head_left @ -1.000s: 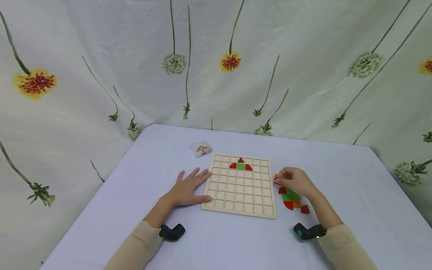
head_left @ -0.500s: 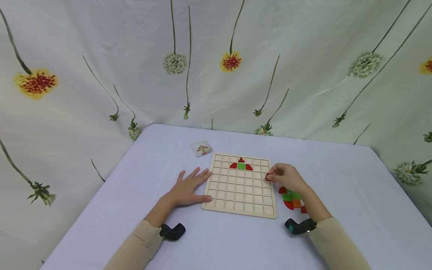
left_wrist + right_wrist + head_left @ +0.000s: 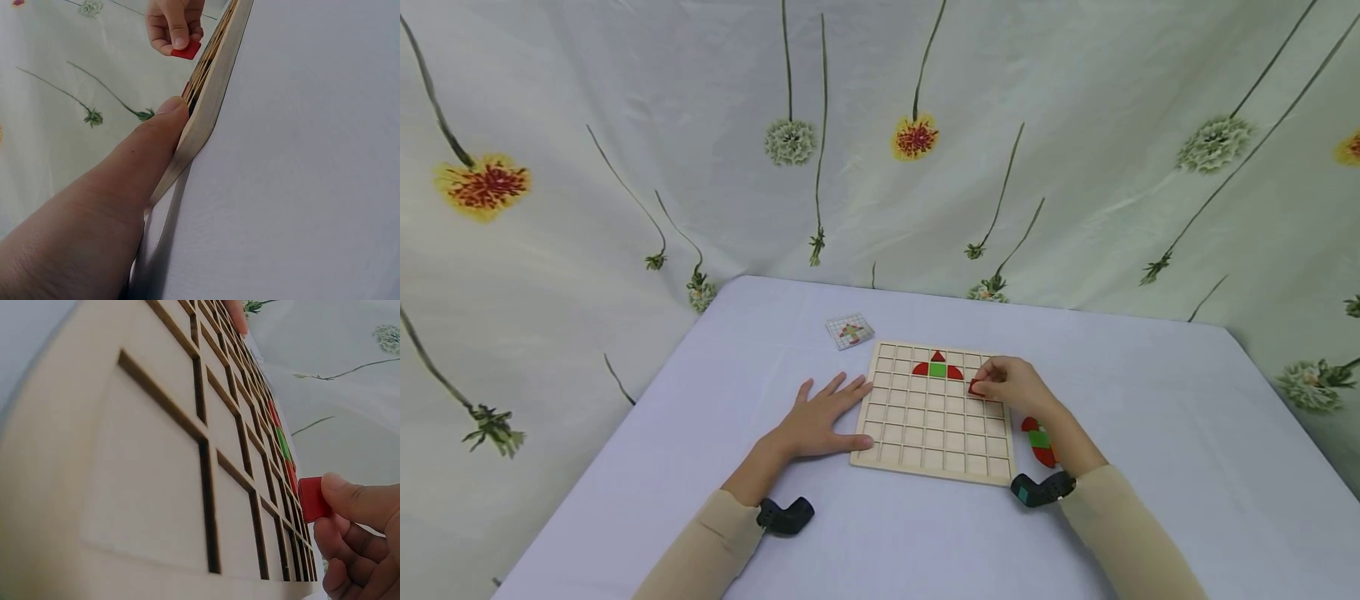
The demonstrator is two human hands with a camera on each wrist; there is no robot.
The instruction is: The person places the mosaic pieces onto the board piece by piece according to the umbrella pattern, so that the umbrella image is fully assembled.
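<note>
A wooden grid board (image 3: 925, 425) lies on the white table. My left hand (image 3: 816, 422) is spread against its left side, thumb and fingertips resting on the edge; the thumb (image 3: 150, 140) shows large in the left wrist view. Above the board's right part, my right hand (image 3: 1017, 387) pinches a red tile (image 3: 312, 500) between thumb and fingers. Its full shape is partly covered by them. Near the top of the grid sit a red triangle (image 3: 937, 356), a green square (image 3: 937, 370) below it, and red rounded tiles (image 3: 921, 368) at either side of the square.
Right of the board lie loose red and green tiles (image 3: 1038, 440), partly hidden under the right forearm. A small pattern card (image 3: 850, 332) lies beyond the board's upper left corner. A flowered cloth (image 3: 865, 192) hangs behind the table.
My right hand has moved left from the loose tiles, carrying the red tile over the board's right part. An orange piece seen by its fingers earlier no longer shows. The left hand stays put.
</note>
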